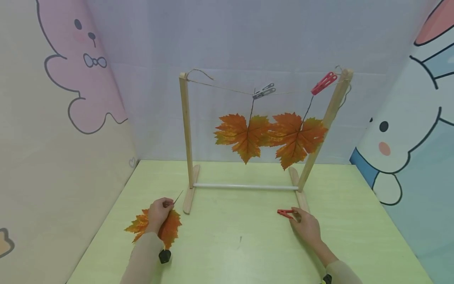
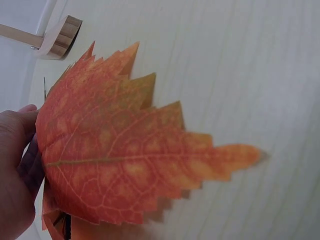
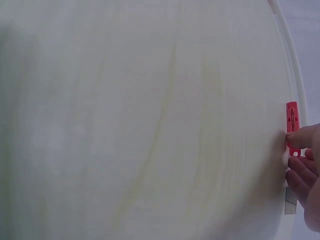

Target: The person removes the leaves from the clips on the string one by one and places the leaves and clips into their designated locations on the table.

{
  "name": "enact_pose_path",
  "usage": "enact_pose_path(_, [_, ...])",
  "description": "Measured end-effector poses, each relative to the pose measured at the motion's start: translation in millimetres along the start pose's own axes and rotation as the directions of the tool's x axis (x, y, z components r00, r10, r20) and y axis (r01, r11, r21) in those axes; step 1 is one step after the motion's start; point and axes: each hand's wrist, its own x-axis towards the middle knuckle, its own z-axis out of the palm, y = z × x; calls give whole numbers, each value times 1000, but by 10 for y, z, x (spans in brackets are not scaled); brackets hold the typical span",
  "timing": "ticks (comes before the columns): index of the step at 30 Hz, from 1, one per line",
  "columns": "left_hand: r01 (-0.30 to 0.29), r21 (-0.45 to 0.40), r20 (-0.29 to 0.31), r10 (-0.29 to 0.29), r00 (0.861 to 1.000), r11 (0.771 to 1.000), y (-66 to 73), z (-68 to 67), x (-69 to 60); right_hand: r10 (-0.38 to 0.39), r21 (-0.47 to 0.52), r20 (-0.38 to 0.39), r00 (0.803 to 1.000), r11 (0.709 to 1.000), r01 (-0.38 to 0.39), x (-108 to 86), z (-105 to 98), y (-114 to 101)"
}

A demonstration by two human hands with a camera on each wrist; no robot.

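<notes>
My left grip was pinched on the thin stem of an artificial maple leaf, and the free end of the stem pointed up and away from me. I think this hold was sensible, because the stem is narrow while the broad blade would easily bend; the blade spread below, low over the left part of the worktop. My right grip was clamped on the rear of a red plastic clothespin, probably because there one presses it; its nose was uncovered and pointed to the left. Whether the nose was parted, I could not tell.

Farther away, a twine was tied high between the posts of a wooden stand, so the leaves hung free of the worktop. A grey clothespin held one hanging leaf by its stem, and another red clothespin held a second hanging leaf. The wooden feet seemed to give the posts their stability.
</notes>
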Motion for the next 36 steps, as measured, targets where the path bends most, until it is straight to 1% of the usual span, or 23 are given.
enact_pose_path(2, [-4,7,3,4,1000,1000,-25,-2,9,-4,2,6,1000,1000,4,0,-5,-8])
enact_pose_path(4, [-23,3,4,23,1000,1000,-48,-12,15,-4,4,14,1000,1000,4,1,-13,-15])
enact_pose_path(9, [-75,4,-28,75,997,997,-86,-63,27,-2,9,32,999,1000,1,1,-39,-31])
enact_pose_path(10, [-78,10,-34,78,996,997,-86,-76,27,-2,8,31,1000,1000,2,0,-41,-31])
enact_pose_path(14, [-77,36,-37,78,996,996,-47,-118,28,-9,4,25,1000,1000,9,-6,-46,-32])
enact_pose_path(17, [-97,50,-41,99,994,994,10,-139,31,-13,2,25,1000,1000,13,-3,-40,-30])
enact_pose_path(19, [-121,49,-38,123,992,991,58,-147,28,-12,2,34,999,1000,12,2,-37,-33])
enact_pose_path(23, [-179,39,-31,181,983,983,160,-148,11,-3,6,64,998,1000,3,13,-36,-31])
enact_pose_path(26, [-238,40,-40,240,970,970,242,-149,-2,15,22,94,995,1000,-17,28,-46,-33])
enact_pose_path(29, [-278,39,-49,279,959,960,338,-153,-18,42,47,131,990,998,-49,51,-70,-43])
enact_pose_path(32, [-310,36,-41,312,949,950,442,-161,-42,58,62,176,983,996,-70,76,-114,-57])
enact_pose_path(34, [-334,42,-36,335,941,942,500,-162,-48,52,53,203,978,997,-64,93,-155,-65])
enact_pose_path(36, [-363,51,-38,365,930,930,553,-165,-48,35,39,226,973,998,-45,114,-205,-81])
